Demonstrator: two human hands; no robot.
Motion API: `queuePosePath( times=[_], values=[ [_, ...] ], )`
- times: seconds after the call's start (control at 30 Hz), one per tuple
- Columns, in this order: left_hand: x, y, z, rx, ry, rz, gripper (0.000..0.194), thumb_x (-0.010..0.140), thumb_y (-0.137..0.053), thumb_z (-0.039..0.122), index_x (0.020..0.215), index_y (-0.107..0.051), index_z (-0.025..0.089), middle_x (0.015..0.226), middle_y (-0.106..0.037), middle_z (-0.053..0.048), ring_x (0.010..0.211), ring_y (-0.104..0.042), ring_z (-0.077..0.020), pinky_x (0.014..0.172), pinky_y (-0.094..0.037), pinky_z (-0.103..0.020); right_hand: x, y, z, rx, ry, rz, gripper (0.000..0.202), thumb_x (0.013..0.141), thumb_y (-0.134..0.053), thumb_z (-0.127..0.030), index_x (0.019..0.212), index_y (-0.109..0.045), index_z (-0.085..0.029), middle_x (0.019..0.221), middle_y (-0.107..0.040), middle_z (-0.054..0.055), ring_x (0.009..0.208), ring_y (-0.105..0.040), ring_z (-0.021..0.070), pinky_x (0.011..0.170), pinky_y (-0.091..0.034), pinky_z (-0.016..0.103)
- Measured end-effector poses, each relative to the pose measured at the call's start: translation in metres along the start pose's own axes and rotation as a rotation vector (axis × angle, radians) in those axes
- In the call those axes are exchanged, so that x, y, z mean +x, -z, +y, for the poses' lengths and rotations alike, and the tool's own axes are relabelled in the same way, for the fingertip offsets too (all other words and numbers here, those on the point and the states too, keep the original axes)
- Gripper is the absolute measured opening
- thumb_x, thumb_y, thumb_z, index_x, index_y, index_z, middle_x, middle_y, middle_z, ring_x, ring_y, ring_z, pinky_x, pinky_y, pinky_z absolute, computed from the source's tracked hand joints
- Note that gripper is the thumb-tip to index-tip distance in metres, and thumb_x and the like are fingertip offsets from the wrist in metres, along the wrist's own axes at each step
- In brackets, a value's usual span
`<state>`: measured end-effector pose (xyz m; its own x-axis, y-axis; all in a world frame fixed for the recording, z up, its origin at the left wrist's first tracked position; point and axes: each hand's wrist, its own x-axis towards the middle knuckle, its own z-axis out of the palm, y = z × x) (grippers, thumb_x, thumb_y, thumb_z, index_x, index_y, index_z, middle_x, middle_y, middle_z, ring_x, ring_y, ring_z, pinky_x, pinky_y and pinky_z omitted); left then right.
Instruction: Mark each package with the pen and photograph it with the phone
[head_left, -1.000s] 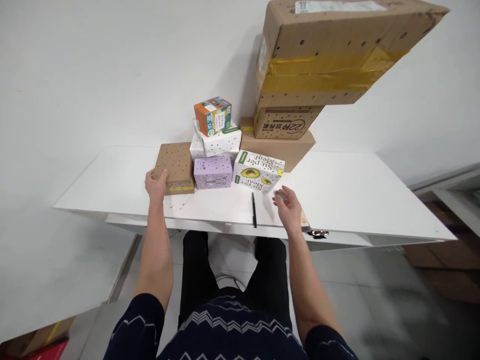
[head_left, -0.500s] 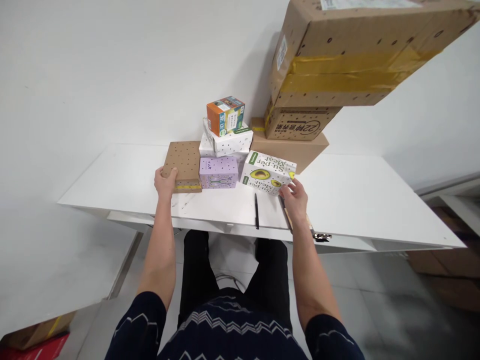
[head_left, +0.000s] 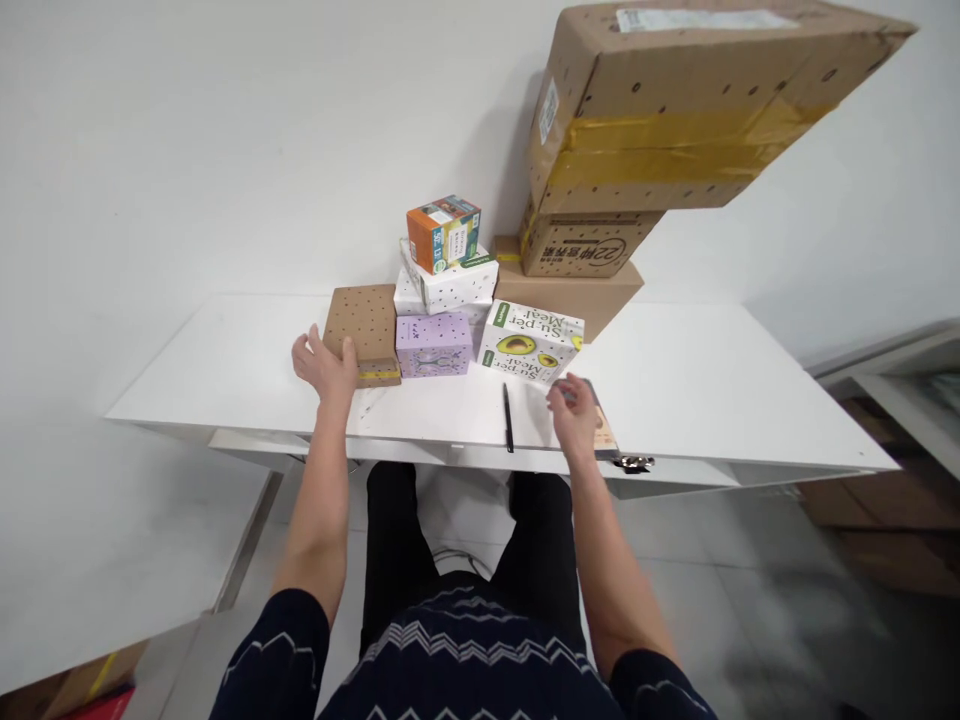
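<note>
My left hand (head_left: 325, 368) is at the front left corner of a brown spotted cardboard box (head_left: 364, 318). Its fingers are spread, and the thumb lies against the box front. Beside that box stands a lilac carton (head_left: 433, 345). My right hand (head_left: 573, 415) hovers just in front of a white carton with avocado pictures (head_left: 531, 340), its fingers loosely curled and apart, with nothing visible in them. Partly covered by this hand is a flat card or booklet (head_left: 604, 432). A black pen (head_left: 508, 418) lies left of the hand.
Behind the lilac carton, white spotted cartons (head_left: 457, 285) carry an orange and teal box (head_left: 444, 235). Large brown boxes (head_left: 577, 245) are stacked at the back right, the top one (head_left: 675, 110) overhanging. A metal clip (head_left: 634, 464) sits at the front edge of the white table (head_left: 712, 390).
My right hand has come away from the avocado carton toward the table's front edge. My left hand has loosened from the brown box, its fingers spreading leftward. The camera view has shifted slightly.
</note>
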<state>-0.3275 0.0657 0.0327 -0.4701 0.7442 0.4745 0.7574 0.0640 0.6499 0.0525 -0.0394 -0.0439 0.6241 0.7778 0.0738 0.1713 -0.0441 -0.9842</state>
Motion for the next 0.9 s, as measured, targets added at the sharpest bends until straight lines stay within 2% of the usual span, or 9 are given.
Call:
queuePosePath(
  times=[0.07,0.17,0.27,0.33,0.47,0.6,0.77,0.83,0.9],
  values=[
    [-0.014,-0.006,0.024,-0.002,-0.243,-0.047,0.049,0.088,-0.055,0.043,0.129,-0.058,0.016,0.139,-0.051,-0.019,0.141,-0.035,-0.034,0.119,-0.022,-0.052,-0.02,-0.002,0.007,-0.02,-0.014,-0.066,0.06,0.075,-0.064,-0.05,0.124,-0.059,-0.015,0.108,-0.066,0.012,0.074,-0.064,0.019,0.072,-0.057,0.04],
    [-0.036,-0.026,0.062,0.021,-0.465,-0.302,0.047,0.093,-0.046,0.048,0.128,-0.061,0.02,0.138,-0.055,-0.014,0.145,-0.032,-0.0322,0.122,-0.015,-0.051,-0.043,-0.006,0.016,0.011,-0.044,-0.131,0.056,0.078,-0.062,-0.052,0.121,-0.06,-0.016,0.104,-0.066,0.01,0.069,-0.064,0.0174,0.065,-0.056,0.035],
    [-0.055,-0.046,0.089,0.133,-0.489,-0.495,0.072,0.088,-0.051,0.056,0.143,-0.047,0.01,0.154,-0.039,-0.021,0.15,-0.019,-0.0403,0.122,-0.006,-0.056,-0.051,-0.008,0.023,0.046,-0.045,-0.154,0.053,0.081,-0.059,-0.054,0.12,-0.059,-0.017,0.101,-0.065,0.008,0.07,-0.064,0.0163,0.064,-0.055,0.032],
    [-0.067,-0.051,0.096,0.184,-0.483,-0.56,0.083,0.085,-0.056,0.058,0.147,-0.039,0.005,0.157,-0.032,-0.026,0.15,-0.014,-0.0451,0.12,-0.004,-0.06,-0.051,-0.007,0.027,0.038,-0.026,-0.159,0.052,0.082,-0.058,-0.053,0.119,-0.059,-0.017,0.099,-0.065,0.007,0.07,-0.062,0.0153,0.065,-0.055,0.032],
    [-0.082,-0.041,0.097,0.252,-0.535,-0.555,0.075,0.085,-0.06,0.047,0.144,-0.042,0.004,0.153,-0.033,-0.03,0.147,-0.019,-0.0481,0.119,-0.007,-0.061,-0.05,-0.006,0.029,-0.007,0.017,-0.156,0.048,0.082,-0.056,-0.049,0.117,-0.06,-0.015,0.093,-0.065,0.006,0.068,-0.059,0.0148,0.068,-0.054,0.032],
    [-0.059,-0.036,0.099,0.312,-0.538,-0.611,0.065,0.079,-0.07,0.043,0.132,-0.053,0.009,0.143,-0.045,-0.027,0.142,-0.031,-0.0452,0.119,-0.015,-0.057,-0.053,-0.007,0.024,-0.076,0.034,-0.137,0.047,0.082,-0.055,-0.048,0.115,-0.062,-0.015,0.088,-0.067,0.007,0.067,-0.058,0.0165,0.065,-0.052,0.032],
    [-0.01,-0.052,0.101,0.409,-0.524,-0.765,0.109,0.06,-0.085,0.049,0.146,-0.036,0.005,0.153,-0.03,-0.031,0.147,-0.021,-0.0472,0.12,-0.01,-0.059,-0.053,-0.005,0.02,-0.066,0.054,-0.12,0.045,0.081,-0.052,-0.045,0.113,-0.062,-0.015,0.088,-0.068,0.007,0.065,-0.059,0.0162,0.064,-0.052,0.032],
    [-0.007,-0.054,0.101,0.416,-0.559,-0.763,0.11,0.06,-0.084,0.046,0.148,-0.033,0.004,0.151,-0.033,-0.031,0.146,-0.021,-0.0471,0.12,-0.006,-0.059,-0.053,-0.005,0.019,-0.07,0.065,-0.113,0.044,0.081,-0.052,-0.045,0.112,-0.062,-0.015,0.089,-0.068,0.008,0.066,-0.059,0.0165,0.065,-0.053,0.032],
    [-0.018,-0.05,0.101,0.4,-0.608,-0.711,0.105,0.061,-0.083,0.044,0.147,-0.035,0.005,0.144,-0.041,-0.029,0.143,-0.026,-0.0477,0.12,-0.008,-0.06,-0.053,-0.006,0.019,-0.086,0.086,-0.101,0.043,0.08,-0.052,-0.045,0.11,-0.063,-0.016,0.09,-0.069,0.008,0.066,-0.06,0.0171,0.066,-0.053,0.033]
  ],
)
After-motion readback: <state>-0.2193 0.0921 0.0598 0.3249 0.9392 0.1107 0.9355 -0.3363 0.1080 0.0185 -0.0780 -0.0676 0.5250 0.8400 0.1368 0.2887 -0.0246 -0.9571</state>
